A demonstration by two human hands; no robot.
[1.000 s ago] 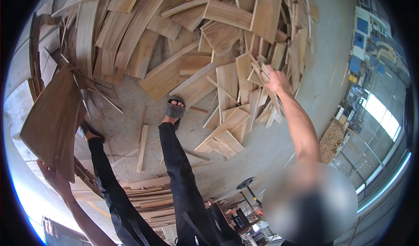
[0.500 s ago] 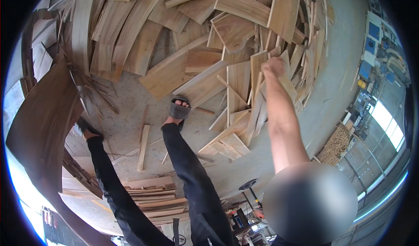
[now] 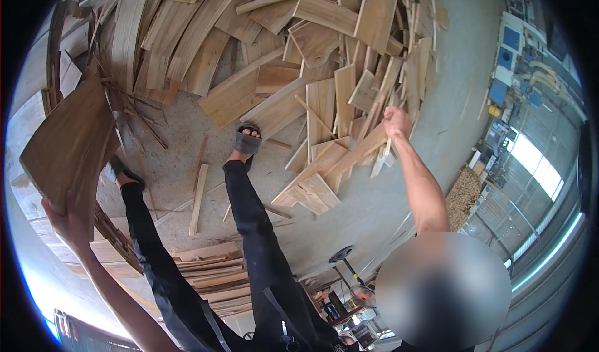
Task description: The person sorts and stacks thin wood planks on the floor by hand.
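On the left, my left hand point(image 3: 67, 222) is closed around the near end of a wide brown board point(image 3: 65, 143), which stands up from the floor at a tilt. My right hand point(image 3: 397, 122) is closed at the right side of the wood heap, around the upper end of a light plank point(image 3: 362, 149). This plank slopes down to the left across other pieces. Its exact grip is partly hidden by the fingers. Short offcuts and narrow strips point(image 3: 380, 93) lie just beyond that hand.
A big heap of loose boards point(image 3: 262, 93) spreads across the far floor. Thin sticks point(image 3: 198, 199) lie near my sandalled feet point(image 3: 248, 140). Behind my legs is a stack of planks point(image 3: 215, 277). Machines point(image 3: 508, 58) line the right wall. A blurred disc covers the lower right.
My right hand has drawn back toward me with the plank, whose end has swung right. My left hand has come into view on the brown board, which has shifted.
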